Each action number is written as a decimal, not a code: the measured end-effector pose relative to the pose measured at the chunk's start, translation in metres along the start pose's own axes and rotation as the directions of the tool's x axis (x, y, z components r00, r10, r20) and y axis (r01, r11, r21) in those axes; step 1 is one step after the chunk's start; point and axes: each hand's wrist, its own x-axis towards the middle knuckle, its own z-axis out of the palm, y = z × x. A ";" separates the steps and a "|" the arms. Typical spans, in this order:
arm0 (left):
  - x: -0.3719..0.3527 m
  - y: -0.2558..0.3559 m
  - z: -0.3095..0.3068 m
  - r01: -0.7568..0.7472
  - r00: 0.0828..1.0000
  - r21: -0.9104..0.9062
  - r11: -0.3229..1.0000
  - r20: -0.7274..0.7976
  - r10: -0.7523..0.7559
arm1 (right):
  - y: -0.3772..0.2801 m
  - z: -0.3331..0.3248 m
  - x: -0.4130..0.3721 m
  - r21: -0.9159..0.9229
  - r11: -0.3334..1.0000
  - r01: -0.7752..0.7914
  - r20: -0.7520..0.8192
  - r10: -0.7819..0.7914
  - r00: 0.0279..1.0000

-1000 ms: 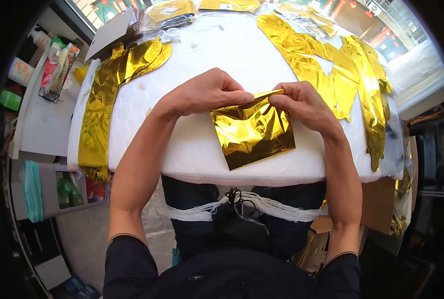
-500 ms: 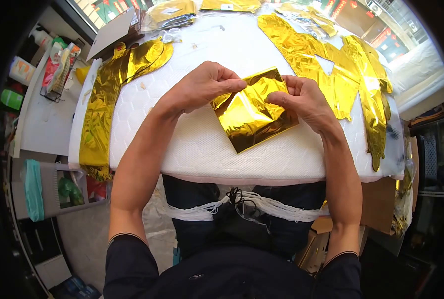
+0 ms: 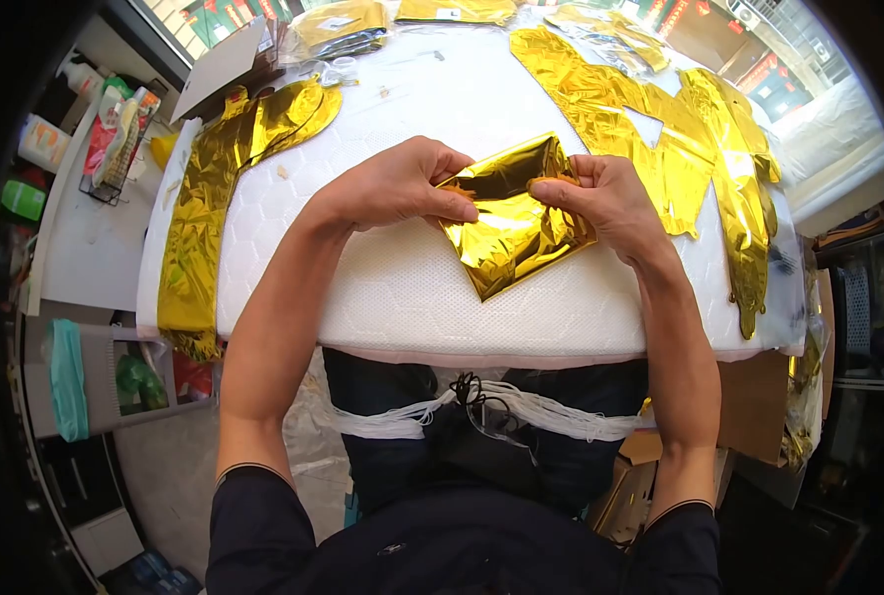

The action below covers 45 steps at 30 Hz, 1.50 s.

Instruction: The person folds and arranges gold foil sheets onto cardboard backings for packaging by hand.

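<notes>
While the left hand [image 3: 424, 180] pinches one side of the gold foil [image 3: 516, 223] between thumb and fingers, the right hand [image 3: 600, 198] pinches the opposite side the same way. The foil is between the hands, above the front part of the white mattress [image 3: 392, 297]. Flat gold balloons [image 3: 196, 233] lie near its left edge, and more gold pieces [image 3: 739, 198] lie toward the right.

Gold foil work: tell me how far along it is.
Looks done: the flat gold packet at the far edge. In hand: a small foil piece, creased, pinched by the left hand and right hand. Possibly left: the crumpled foil on the left and the crumpled foil on the right, both spread out.
</notes>
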 end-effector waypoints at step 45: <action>0.008 -0.002 -0.001 -0.113 0.945 -0.287 0.951 -0.326 0.014 | 0.002 0.010 0.002 0.061 0.959 0.278 -0.249 -0.255 0.934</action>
